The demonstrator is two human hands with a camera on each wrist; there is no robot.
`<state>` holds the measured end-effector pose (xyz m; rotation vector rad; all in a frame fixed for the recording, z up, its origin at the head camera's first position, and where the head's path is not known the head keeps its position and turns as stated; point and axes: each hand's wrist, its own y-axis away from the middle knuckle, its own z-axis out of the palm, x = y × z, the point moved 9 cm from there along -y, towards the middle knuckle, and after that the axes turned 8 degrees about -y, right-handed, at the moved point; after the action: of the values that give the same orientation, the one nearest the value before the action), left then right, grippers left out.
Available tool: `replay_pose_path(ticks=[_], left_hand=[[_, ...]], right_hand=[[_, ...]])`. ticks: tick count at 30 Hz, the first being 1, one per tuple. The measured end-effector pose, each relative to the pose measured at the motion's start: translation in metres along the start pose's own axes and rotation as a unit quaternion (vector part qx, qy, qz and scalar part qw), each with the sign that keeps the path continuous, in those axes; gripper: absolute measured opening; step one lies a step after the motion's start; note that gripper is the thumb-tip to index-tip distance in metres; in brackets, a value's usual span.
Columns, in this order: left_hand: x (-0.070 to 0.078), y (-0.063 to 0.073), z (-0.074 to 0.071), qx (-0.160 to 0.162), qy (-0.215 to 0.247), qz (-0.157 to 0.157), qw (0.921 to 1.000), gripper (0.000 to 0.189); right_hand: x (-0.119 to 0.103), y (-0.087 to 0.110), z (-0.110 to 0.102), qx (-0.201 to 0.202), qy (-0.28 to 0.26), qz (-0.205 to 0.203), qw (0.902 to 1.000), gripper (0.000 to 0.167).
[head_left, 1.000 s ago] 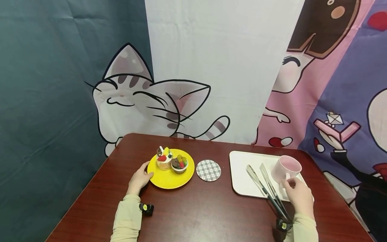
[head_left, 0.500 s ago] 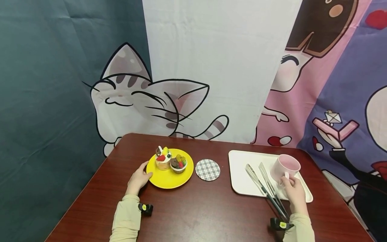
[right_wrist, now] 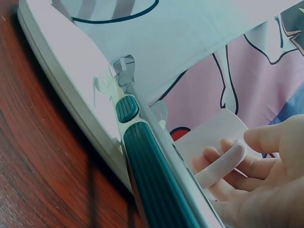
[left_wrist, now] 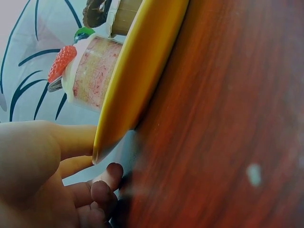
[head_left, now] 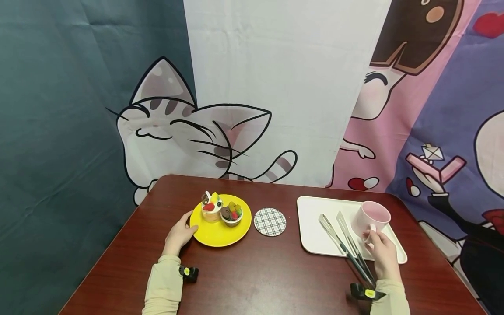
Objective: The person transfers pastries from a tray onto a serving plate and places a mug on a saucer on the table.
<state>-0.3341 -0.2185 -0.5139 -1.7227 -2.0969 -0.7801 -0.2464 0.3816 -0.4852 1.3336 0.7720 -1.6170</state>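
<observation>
My left hand (head_left: 179, 235) holds the left rim of a yellow plate (head_left: 214, 237), thumb at the edge; the left wrist view shows the other fingers curled below it. Two small cakes stand on this plate: a strawberry-topped cake cup (head_left: 212, 214) and a chocolate fruit cupcake (head_left: 231, 220). On the right, my right hand (head_left: 383, 253) grips the handle of a pink mug (head_left: 362, 224). The mug is upright over the right part of a white tray (head_left: 319, 240). In the right wrist view, fingers curl round the mug handle (right_wrist: 222, 166). Whether the mug touches the tray is unclear.
Metal tongs (head_left: 332, 229) with dark green grips lie slantwise on the tray, their handles sticking out over its front edge beside my right hand. A round checked coaster (head_left: 270, 222) lies between plate and tray on the brown table (head_left: 252, 280). Printed cloth hangs behind.
My right hand has shifted slightly left and its fingers have tightened round the mug handle. My left hand stays at the plate's rim. The head view has moved a little.
</observation>
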Motion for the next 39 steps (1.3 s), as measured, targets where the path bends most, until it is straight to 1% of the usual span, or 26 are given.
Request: replay_pose_path(ticks=[2, 4, 8, 13, 19, 23, 27, 32, 35, 39], left_hand=[[0.000, 0.000, 0.000, 0.000, 0.000, 0.001, 1.0000, 0.063], [0.000, 0.000, 0.000, 0.000, 0.000, 0.002, 1.0000, 0.063], [-0.001, 0.000, 0.003, 0.001, -0.002, 0.004, 1.0000, 0.063], [0.000, 0.001, 0.004, 0.003, -0.001, 0.004, 1.0000, 0.063], [0.001, 0.002, 0.002, 0.005, -0.003, 0.002, 1.0000, 0.063], [0.002, 0.002, 0.000, 0.006, -0.004, -0.002, 1.0000, 0.063], [0.001, 0.002, -0.001, 0.006, -0.006, -0.003, 1.0000, 0.063], [0.000, 0.002, 0.000, 0.007, -0.005, 0.002, 1.0000, 0.063], [0.000, 0.001, 0.000, 0.007, -0.004, 0.003, 1.0000, 0.063], [0.000, 0.001, 0.000, 0.005, -0.004, 0.003, 1.0000, 0.063]], right_hand=[[0.001, 0.000, -0.001, 0.020, -0.013, 0.004, 0.9997, 0.033], [0.002, 0.001, -0.003, 0.054, -0.042, 0.009, 0.9976, 0.034], [0.003, 0.005, -0.007, 0.113, -0.111, -0.001, 0.9873, 0.038], [0.002, 0.009, -0.010, 0.138, -0.115, -0.015, 0.9835, 0.040], [-0.004, 0.012, -0.009, 0.137, -0.124, -0.015, 0.9826, 0.038], [-0.015, 0.014, -0.004, 0.138, -0.126, -0.030, 0.9820, 0.033], [-0.025, 0.016, 0.004, 0.133, -0.135, -0.043, 0.9810, 0.029], [-0.033, 0.018, 0.014, 0.124, -0.145, -0.035, 0.9809, 0.025], [-0.039, 0.019, 0.021, 0.113, -0.141, -0.038, 0.9828, 0.023], [-0.045, 0.022, 0.031, 0.100, -0.126, -0.054, 0.9856, 0.023]])
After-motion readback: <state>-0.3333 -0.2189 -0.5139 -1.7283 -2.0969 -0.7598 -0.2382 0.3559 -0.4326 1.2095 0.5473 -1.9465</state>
